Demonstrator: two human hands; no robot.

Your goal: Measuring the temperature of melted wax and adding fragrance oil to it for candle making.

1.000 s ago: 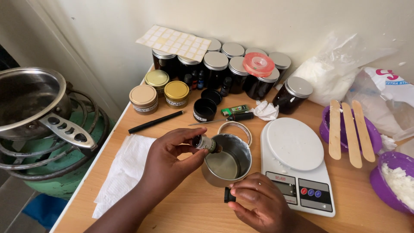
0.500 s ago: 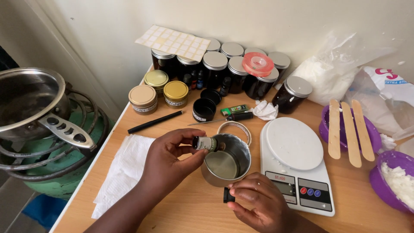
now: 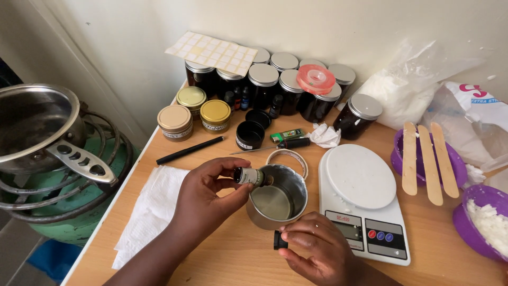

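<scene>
My left hand holds a small dark dropper bottle with a pale label, tipped on its side with its mouth over a small steel pot. The pot stands on the wooden table and holds a shallow pool of yellowish liquid. My right hand grips the pot's black handle at the near side. A white digital kitchen scale sits directly right of the pot.
Dark glass jars with metal lids stand along the wall, with tins, a black pen and a screwdriver before them. Purple bowls with wooden sticks are at right. A white napkin lies left; a pan on a gas burner stands beyond the table edge.
My left hand has tilted the dropper bottle slightly further over the pot. My right hand stays on the handle.
</scene>
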